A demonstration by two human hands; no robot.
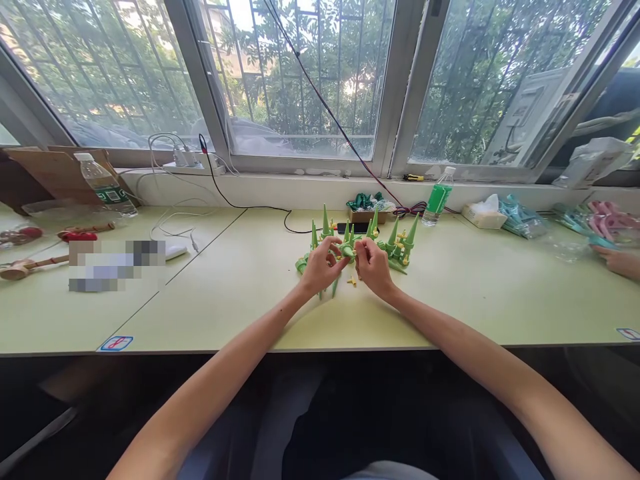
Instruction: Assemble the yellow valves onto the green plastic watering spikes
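Observation:
My left hand (pixel 320 267) pinches a green plastic piece (pixel 347 251) between thumb and fingers, a little above the table. Against its right side, my right hand (pixel 374 268) is closed with thumb and forefinger together; whatever they grip is hidden. Several green cone-topped plastic pieces with small yellow parts (pixel 400 248) stand just right of and behind my hands. More green cones (pixel 325 221) rise behind my left hand, partly covered by it. A small yellow plastic piece (pixel 352 282) lies on the table in front of my hands.
Behind the green pieces are a dark phone (pixel 345 228) and a small box (pixel 369 215). A bottle (pixel 438 197) and tissue pack (pixel 484 215) stand right. Cables, another bottle (pixel 105 187) and wooden-handled toys (pixel 35 265) are left. A co-worker's hand (pixel 620 260) appears far right.

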